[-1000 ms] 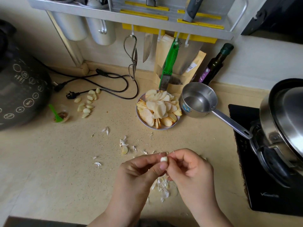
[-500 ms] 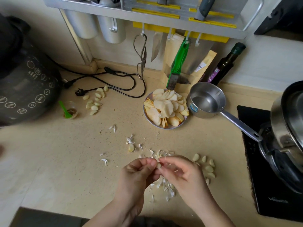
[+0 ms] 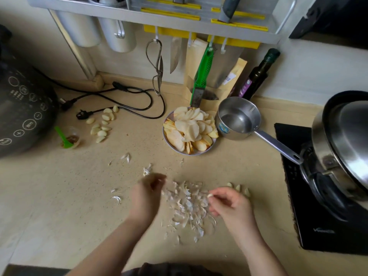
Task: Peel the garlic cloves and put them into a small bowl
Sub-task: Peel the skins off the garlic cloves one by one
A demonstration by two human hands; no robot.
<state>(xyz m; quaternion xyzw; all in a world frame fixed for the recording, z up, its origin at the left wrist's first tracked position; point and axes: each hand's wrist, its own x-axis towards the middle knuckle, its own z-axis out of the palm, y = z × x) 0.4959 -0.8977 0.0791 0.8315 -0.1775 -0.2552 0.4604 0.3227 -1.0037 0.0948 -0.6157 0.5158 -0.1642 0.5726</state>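
My right hand (image 3: 229, 204) pinches a small pale garlic clove (image 3: 210, 195) between thumb and fingertips, over the right edge of a pile of papery garlic skins (image 3: 187, 208). My left hand (image 3: 147, 194) is blurred at the pile's left side with its fingers curled; whether it holds anything does not show. A few more cloves (image 3: 238, 188) lie just behind my right hand. A group of peeled cloves (image 3: 101, 124) lies on the counter at the far left, next to a small clear cup (image 3: 74, 139) holding a green spoon.
A plate of apple slices (image 3: 169, 144) and a steel saucepan with water (image 3: 237, 118) stand behind the pile. A black cooker (image 3: 23, 112) is at the left, with its cable (image 3: 129, 96) along the back. At the right are a hob (image 3: 318, 226) and a lidded wok (image 3: 348, 146).
My hands, joined on one clove before, have come apart. The left moved left and is blurred; the right moved right, still pinching the clove. The skin pile now shows between them.
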